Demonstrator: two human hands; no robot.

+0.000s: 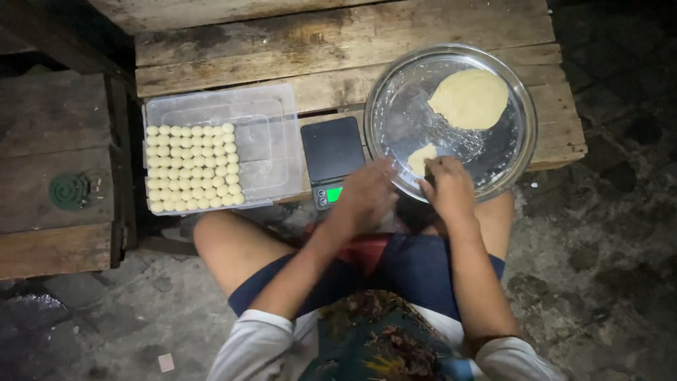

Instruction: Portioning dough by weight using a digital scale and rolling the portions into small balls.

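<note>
Head view: right hand [449,185] pinches the small dough piece [421,158] at the near rim of the round metal tray [395,92]. Left hand [367,194] is blurred beside it; grip cannot be told. Large dough lump [471,98] lies farther back. Black digital scale [331,152] sits left of the tray; clear plastic container [268,134] holds rows of dough balls [191,168].

Wooden bench [338,42] — plastic box [268,134], scale [331,148], metal tray [395,106].

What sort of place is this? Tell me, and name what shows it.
Probably an informal outdoor or backyard food-prep spot: a rough weathered wooden plank table set on cracked stone ground, a clear plastic tub of small dough balls, a black digital scale and a round metal tray with dough.
</note>
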